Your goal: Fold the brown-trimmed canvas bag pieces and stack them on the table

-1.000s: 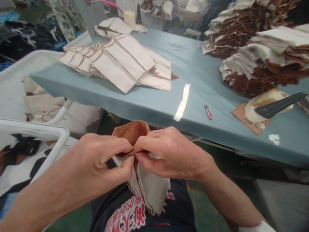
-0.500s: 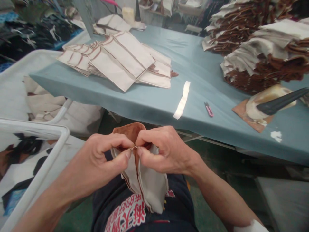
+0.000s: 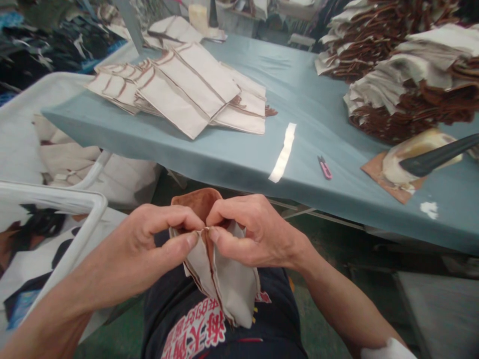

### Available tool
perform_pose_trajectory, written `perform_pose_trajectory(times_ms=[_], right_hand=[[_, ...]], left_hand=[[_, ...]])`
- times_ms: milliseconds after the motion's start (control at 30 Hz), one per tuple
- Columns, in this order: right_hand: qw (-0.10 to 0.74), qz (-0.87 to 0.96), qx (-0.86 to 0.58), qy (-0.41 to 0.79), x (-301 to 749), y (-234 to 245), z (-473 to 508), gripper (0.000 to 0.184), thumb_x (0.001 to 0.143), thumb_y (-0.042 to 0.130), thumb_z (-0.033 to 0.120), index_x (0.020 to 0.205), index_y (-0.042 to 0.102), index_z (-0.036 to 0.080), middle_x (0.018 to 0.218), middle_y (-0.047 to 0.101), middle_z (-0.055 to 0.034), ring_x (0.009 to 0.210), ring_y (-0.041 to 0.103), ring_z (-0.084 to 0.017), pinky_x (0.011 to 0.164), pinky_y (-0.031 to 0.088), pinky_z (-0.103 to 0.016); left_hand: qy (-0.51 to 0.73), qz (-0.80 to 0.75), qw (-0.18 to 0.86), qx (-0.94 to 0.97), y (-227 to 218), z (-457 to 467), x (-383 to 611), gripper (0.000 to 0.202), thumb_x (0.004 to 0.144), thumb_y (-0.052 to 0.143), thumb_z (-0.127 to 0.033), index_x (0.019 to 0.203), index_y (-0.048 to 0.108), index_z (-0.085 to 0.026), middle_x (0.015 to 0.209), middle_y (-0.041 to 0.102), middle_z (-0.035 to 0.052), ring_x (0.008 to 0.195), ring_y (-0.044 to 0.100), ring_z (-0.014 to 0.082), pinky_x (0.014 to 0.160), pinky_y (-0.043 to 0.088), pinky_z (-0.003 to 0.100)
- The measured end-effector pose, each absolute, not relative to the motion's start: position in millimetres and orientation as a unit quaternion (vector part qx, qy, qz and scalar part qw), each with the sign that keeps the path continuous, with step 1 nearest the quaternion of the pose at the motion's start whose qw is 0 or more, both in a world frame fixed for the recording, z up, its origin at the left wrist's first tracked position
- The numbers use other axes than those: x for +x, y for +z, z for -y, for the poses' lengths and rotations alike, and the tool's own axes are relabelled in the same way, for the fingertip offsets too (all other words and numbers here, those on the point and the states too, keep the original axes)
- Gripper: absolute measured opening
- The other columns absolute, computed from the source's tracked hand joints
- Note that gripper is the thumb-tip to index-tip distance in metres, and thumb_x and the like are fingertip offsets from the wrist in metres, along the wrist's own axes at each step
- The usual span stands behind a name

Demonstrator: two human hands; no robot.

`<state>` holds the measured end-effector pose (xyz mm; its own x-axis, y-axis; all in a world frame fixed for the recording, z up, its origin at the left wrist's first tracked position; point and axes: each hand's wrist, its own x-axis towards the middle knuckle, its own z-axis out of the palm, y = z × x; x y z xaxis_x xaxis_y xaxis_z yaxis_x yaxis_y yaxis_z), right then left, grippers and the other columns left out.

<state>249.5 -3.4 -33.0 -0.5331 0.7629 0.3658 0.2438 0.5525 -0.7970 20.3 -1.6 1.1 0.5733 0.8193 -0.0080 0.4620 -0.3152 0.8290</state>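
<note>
Above my lap, both hands pinch the top edge of a cream fabric pouch (image 3: 235, 279) with brown seam edges and a brown suede-like inside. My left hand (image 3: 160, 244) grips the edge left of the middle seam between thumb and forefinger. Close beside it, my right hand (image 3: 250, 232) pinches the same edge just right of the seam. The thumbs nearly meet at the seam. The pouch's lower end hangs over a dark apron (image 3: 269, 309) with red and white lettering. Part of the pouch's opening is hidden behind my fingers.
Ahead stands a table (image 3: 299, 99) with a blue-grey cover. On it lie flat cream pieces (image 3: 190, 89), a white strip (image 3: 283, 152), pink thread snips (image 3: 325, 168), a glue-coated container with a black handle (image 3: 430, 154), and tall brown-and-cream stacks (image 3: 404, 89). White-rimmed bins (image 3: 101, 199) stand at left.
My left hand has shifted slightly left along the pouch's edge, leaving a little more of the edge showing between the thumbs. Both hands keep their pinch.
</note>
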Motion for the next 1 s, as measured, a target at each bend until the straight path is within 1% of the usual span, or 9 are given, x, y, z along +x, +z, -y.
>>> perform_pose_trajectory(times_ms=[133,267,400,533,600,733,833,900,1000], right_hand=[[0.371,0.801,-0.310,0.352,247,-34,3,0.012,0.091,0.059,0.020,0.079,0.060,0.022,0.073,0.067,0.0032,0.064,0.056,-0.011,0.066,0.045,-0.026],[0.383,0.797,-0.295,0.361,244,-33,3,0.014,0.093,0.058,0.021,0.079,0.060,0.021,0.073,0.063,0.0042,0.063,0.052,-0.010,0.065,0.043,-0.025],[0.382,0.794,-0.284,0.380,244,-33,2,0.013,0.094,0.060,0.020,0.081,0.060,0.020,0.074,0.062,0.0046,0.063,0.051,-0.009,0.064,0.041,-0.024],[0.370,0.814,-0.262,0.362,246,-36,1,0.014,0.100,0.058,0.022,0.086,0.061,0.020,0.076,0.065,0.0040,0.063,0.054,-0.009,0.063,0.041,-0.023],[0.371,0.828,-0.259,0.331,246,-39,1,0.015,0.101,0.056,0.019,0.087,0.061,0.021,0.075,0.066,0.0035,0.065,0.057,-0.010,0.064,0.043,-0.024],[0.374,0.850,-0.268,0.257,243,-40,2,0.017,0.100,0.054,0.018,0.086,0.060,0.022,0.074,0.068,0.0017,0.067,0.061,-0.012,0.065,0.045,-0.026],[0.350,0.864,-0.285,0.223,241,-37,2,0.020,0.101,0.049,0.017,0.084,0.057,0.024,0.073,0.068,0.0000,0.066,0.062,-0.014,0.064,0.044,-0.029],[0.334,0.866,-0.292,0.231,240,-34,3,0.017,0.100,0.049,0.019,0.085,0.055,0.025,0.074,0.069,-0.0005,0.067,0.062,-0.015,0.065,0.044,-0.030],[0.334,0.847,-0.302,0.284,240,-32,3,0.008,0.095,0.055,0.021,0.088,0.054,0.025,0.078,0.069,0.0011,0.068,0.061,-0.014,0.067,0.045,-0.028]], left_hand=[[0.208,-0.393,0.439,0.781,9,-2,21,0.031,0.090,0.055,-0.024,0.075,0.081,-0.020,0.068,0.077,-0.0062,0.062,0.068,0.0107,0.060,0.050,0.013],[0.200,-0.386,0.475,0.765,13,-3,21,0.039,0.095,0.048,-0.030,0.072,0.077,-0.018,0.066,0.073,-0.0036,0.061,0.067,0.0124,0.058,0.052,0.016],[0.196,-0.404,0.483,0.751,4,0,16,0.035,0.098,0.055,-0.034,0.074,0.075,-0.019,0.068,0.070,-0.0030,0.061,0.062,0.0117,0.055,0.048,0.016],[0.184,-0.416,0.483,0.748,-6,3,12,0.033,0.098,0.059,-0.035,0.075,0.076,-0.019,0.065,0.069,-0.0020,0.056,0.058,0.0120,0.050,0.044,0.018],[0.183,-0.418,0.463,0.760,-5,4,12,0.030,0.094,0.060,-0.032,0.071,0.075,-0.020,0.061,0.066,-0.0036,0.051,0.055,0.0114,0.046,0.042,0.018],[0.199,-0.414,0.361,0.812,1,3,15,0.026,0.091,0.056,-0.024,0.071,0.073,-0.022,0.058,0.063,-0.0066,0.049,0.054,0.0093,0.046,0.038,0.017],[0.202,-0.385,0.292,0.852,8,0,17,0.024,0.087,0.053,-0.021,0.067,0.067,-0.021,0.055,0.057,-0.0077,0.047,0.050,0.0080,0.045,0.035,0.018],[0.209,-0.367,0.271,0.865,11,-1,17,0.024,0.086,0.052,-0.019,0.064,0.061,-0.021,0.055,0.053,-0.0080,0.047,0.047,0.0075,0.045,0.034,0.018],[0.219,-0.378,0.263,0.860,8,0,18,0.025,0.087,0.050,-0.020,0.064,0.059,-0.021,0.057,0.056,-0.0075,0.049,0.050,0.0077,0.047,0.036,0.019]])
